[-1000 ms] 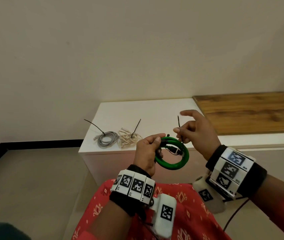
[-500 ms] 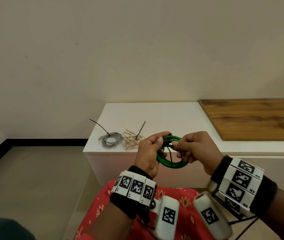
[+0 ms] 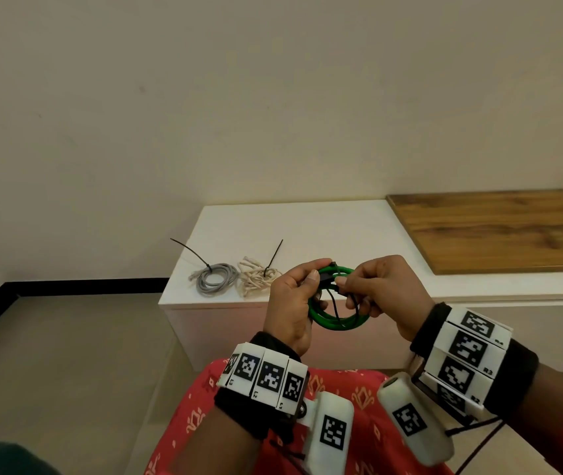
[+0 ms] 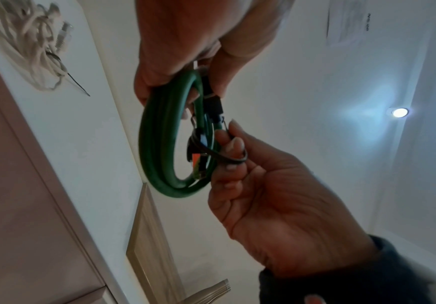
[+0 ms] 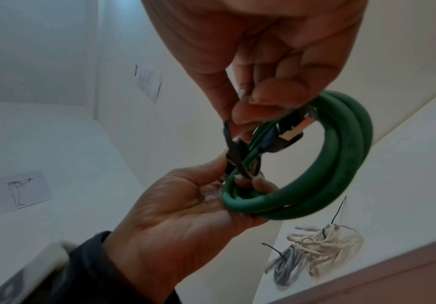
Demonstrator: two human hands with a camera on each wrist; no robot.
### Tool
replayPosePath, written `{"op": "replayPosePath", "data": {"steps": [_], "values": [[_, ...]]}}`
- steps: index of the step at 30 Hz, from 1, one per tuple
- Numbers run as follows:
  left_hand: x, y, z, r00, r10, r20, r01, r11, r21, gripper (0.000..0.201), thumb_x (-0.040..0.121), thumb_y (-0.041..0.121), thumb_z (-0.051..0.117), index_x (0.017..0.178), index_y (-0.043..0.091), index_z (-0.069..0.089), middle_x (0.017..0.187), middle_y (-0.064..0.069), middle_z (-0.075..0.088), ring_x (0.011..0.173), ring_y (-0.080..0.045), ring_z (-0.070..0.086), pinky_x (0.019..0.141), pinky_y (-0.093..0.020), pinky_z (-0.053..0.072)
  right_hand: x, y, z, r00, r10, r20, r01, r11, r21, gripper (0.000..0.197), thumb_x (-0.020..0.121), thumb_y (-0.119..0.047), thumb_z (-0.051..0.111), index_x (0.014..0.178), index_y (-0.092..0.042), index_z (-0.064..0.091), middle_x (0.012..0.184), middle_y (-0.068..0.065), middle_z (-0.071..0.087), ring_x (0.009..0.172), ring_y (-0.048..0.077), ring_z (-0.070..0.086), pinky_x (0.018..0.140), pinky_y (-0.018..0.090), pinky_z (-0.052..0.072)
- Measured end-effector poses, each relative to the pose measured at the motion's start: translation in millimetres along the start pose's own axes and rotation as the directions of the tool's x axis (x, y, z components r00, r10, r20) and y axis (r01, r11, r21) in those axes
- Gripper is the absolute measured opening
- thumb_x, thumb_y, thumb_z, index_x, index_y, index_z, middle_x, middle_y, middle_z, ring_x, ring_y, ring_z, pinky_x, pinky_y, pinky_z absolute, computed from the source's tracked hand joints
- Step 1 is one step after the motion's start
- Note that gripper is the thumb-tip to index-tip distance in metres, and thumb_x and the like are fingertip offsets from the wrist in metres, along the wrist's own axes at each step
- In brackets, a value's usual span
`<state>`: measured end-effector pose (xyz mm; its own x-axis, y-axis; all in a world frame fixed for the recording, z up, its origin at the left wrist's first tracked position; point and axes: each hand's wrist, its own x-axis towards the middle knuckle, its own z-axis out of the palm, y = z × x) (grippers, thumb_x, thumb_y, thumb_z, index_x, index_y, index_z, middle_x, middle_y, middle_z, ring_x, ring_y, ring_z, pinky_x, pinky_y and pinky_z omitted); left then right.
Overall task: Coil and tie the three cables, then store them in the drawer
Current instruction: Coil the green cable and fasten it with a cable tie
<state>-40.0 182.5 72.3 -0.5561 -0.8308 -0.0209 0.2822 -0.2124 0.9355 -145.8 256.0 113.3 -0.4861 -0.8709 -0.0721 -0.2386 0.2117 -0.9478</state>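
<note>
Gripping a coiled green cable (image 3: 336,322) above the lap, the left hand (image 3: 293,303) curls round one side while the right hand's (image 3: 384,293) fingers (image 4: 233,144) pinch a black tie (image 4: 227,157) looped over it; gray (image 3: 213,279) and white (image 3: 256,281) bundles lie on the counter (image 3: 324,231).

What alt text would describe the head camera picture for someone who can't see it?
Two hands hold a coiled green cable: the left hand grips it while the right hand pinches a black zip tie. Behind, tied grey and cream cables lie on a white cabinet.
</note>
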Motion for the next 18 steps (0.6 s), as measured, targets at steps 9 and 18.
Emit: {"op": "replayPosePath", "data": {"steps": [9,18], "values": [[-1.6,1.0,1.1,0.999,0.040,-0.017,-0.040,0.999,0.017,0.029,0.094,0.002,0.037,0.095,0.015,0.064,0.091,-0.003,0.065,0.070,-0.013,0.047,0.054,-0.020,0.040,1.1,-1.1,-0.9,1.000,-0.016,0.008,0.016,1.000,0.000,0.020,0.081,-0.008,0.065,0.062,-0.001,0.064,0.040,0.000,0.056,0.030,0.004,0.042,0.035,0.013,0.033],[-3.0,1.7,2.3,0.998,0.038,-0.042,-0.037,0.999,0.015,0.029,0.094,0.002,0.038,0.095,0.014,0.064,0.091,-0.002,0.066,0.060,-0.006,0.048,0.056,-0.022,0.039,0.9,1.1,0.9,0.999,-0.041,-0.003,0.042,0.999,0.014,0.019,0.082,-0.008,0.063,0.065,-0.001,0.064,0.045,0.004,0.057,0.031,0.002,0.043,0.036,0.011,0.034]]}}
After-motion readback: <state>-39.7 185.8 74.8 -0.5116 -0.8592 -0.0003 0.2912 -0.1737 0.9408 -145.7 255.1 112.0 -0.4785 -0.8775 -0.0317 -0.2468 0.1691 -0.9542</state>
